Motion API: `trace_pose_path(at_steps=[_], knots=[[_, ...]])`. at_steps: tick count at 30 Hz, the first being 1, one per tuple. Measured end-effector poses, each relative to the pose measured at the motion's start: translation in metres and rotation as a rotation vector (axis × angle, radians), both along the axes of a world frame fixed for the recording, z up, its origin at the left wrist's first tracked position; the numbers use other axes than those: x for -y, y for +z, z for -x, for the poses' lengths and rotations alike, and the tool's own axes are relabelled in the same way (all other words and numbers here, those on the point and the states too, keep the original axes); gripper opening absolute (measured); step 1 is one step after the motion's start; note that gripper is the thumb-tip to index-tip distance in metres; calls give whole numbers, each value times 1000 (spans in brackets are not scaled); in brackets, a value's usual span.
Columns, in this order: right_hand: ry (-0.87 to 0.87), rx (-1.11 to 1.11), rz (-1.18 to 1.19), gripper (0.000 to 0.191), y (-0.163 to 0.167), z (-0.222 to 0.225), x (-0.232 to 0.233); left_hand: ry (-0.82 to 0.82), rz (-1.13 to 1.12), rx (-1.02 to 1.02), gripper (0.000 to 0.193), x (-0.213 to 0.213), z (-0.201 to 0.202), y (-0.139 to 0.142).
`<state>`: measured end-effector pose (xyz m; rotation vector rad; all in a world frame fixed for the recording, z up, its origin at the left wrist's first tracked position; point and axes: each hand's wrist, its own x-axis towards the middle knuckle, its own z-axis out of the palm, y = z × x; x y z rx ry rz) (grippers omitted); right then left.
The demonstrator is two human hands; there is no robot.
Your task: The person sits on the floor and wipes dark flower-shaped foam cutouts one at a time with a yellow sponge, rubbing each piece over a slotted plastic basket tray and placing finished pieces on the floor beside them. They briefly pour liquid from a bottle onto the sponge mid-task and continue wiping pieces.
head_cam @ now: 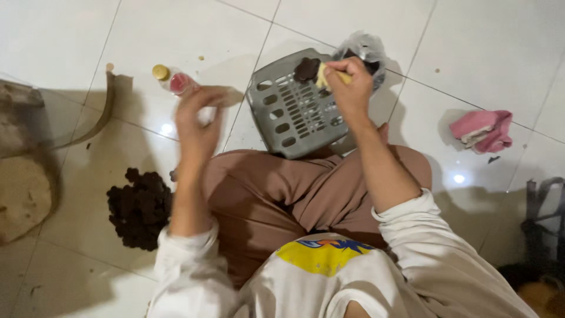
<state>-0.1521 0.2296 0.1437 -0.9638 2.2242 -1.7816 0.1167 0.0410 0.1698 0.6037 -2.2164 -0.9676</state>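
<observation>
— Yellow, a small pale block, sits pinched in our right hand [347,82]; the fingers are closed around this yellow piece [325,75] and press it toward a dark flower-shaped piece [306,69].

— And our left hand [197,118]?

— It is raised and blurred. The fingers curl loosely, but we cannot tell if they grip anything.

— Where does the dark piece lie?

— On the far end of the grey slatted plastic stool [291,112] in front of our knees, touching the yellow block. A crumpled clear plastic bag [365,50] lies just behind.

— Which step do we judge this to be?

— Shaping or rubbing the one dark piece with the block, we think. The next move would need steady pressure, so the piece does not slide through the slots.

— What is further out?

— A heap of dark lumps [140,207] on the white tile floor [70,35] at our left, a small bottle with a gold cap [173,79] beyond the left hand, and a pink cloth [484,131] well apart on the right.
</observation>
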Motion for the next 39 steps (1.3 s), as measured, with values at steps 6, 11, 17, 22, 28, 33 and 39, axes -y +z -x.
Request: trace_pose_path(at_steps=[6, 11, 17, 22, 28, 33, 39], knots=[[-29, 27, 32, 9, -6, 7, 22, -79, 205, 255, 33, -19, 134, -1], [-119, 24, -26, 12, 8, 20, 41, -49, 347, 393, 43, -14, 190, -15], [-83, 63, 5, 15, 19, 18, 42, -93, 379, 327, 37, -7, 192, -22], [-54, 125, 26, 16, 12, 24, 34, -110, 363, 357, 31, -11, 183, -11], [-55, 110, 62, 17, -1, 35, 31, -132, 382, 220, 36, -25, 152, -9], [-46, 179, -4, 17, -13, 42, 32, -22, 267, 342, 38, -46, 138, -34], [-104, 38, -12, 13, -39, 38, 45, -5, 258, 282, 37, -44, 132, -70]])
